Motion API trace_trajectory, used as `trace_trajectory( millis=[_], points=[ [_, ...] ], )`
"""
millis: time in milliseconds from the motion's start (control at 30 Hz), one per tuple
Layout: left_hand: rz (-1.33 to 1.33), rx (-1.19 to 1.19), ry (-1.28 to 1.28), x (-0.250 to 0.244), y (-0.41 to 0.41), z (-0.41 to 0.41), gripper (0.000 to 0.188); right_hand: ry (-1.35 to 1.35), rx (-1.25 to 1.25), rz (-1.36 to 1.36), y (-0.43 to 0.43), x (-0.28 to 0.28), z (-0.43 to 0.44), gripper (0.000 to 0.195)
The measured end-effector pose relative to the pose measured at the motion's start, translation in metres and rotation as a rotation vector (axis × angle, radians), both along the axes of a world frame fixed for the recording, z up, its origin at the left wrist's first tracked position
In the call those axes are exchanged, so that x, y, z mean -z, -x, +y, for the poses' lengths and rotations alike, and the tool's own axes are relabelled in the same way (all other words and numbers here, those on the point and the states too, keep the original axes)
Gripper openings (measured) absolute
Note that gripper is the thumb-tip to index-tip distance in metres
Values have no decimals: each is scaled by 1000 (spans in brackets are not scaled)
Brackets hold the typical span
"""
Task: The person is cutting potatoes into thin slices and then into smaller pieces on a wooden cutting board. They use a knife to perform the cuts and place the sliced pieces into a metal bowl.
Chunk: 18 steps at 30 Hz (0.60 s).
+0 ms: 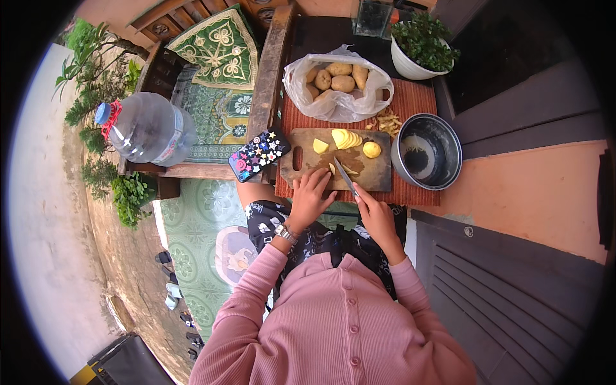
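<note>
My right hand (pixel 375 214) grips a knife (pixel 345 176), its blade over the lower middle of a wooden cutting board (pixel 303 139). At the board's lower left edge rests my left hand (pixel 309 198), fingers spread, close to thin potato strips (pixel 350 170) beside the blade. Whether a piece lies under its fingertips cannot be told. Farther up the board are a fanned row of peeled potato slices (pixel 345 138), a cut potato piece (pixel 320 146) at their left and a peeled potato (pixel 371 149) at their right.
A metal pot (pixel 427 151) stands right of the board, near potato peelings (pixel 389 122). Beyond the board sits a plastic bag (pixel 332 110) of unpeeled potatoes (pixel 343 83). A star-patterned phone case (pixel 259 155) lies at the left, near a large water bottle (pixel 153 127). A potted plant (pixel 423 53) stands behind.
</note>
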<state>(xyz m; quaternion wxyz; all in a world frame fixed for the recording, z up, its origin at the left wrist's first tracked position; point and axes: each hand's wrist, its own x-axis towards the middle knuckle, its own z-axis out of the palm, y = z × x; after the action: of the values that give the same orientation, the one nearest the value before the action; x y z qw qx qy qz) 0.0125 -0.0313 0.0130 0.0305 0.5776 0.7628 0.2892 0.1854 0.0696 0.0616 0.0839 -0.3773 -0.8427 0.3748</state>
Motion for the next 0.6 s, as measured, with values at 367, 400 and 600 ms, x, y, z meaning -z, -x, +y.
trace_trajectory(
  millis=[367,400,600],
  points=[
    [42,23,65,0,-3,3,54,-137,-91,39,-2,21,-8,39],
    [43,25,67,0,-3,3,54,-140,-102,49,-2,21,-8,39],
    [75,31,82,0,-3,2,53,-151,-130,100,1,28,-12,41]
  ],
)
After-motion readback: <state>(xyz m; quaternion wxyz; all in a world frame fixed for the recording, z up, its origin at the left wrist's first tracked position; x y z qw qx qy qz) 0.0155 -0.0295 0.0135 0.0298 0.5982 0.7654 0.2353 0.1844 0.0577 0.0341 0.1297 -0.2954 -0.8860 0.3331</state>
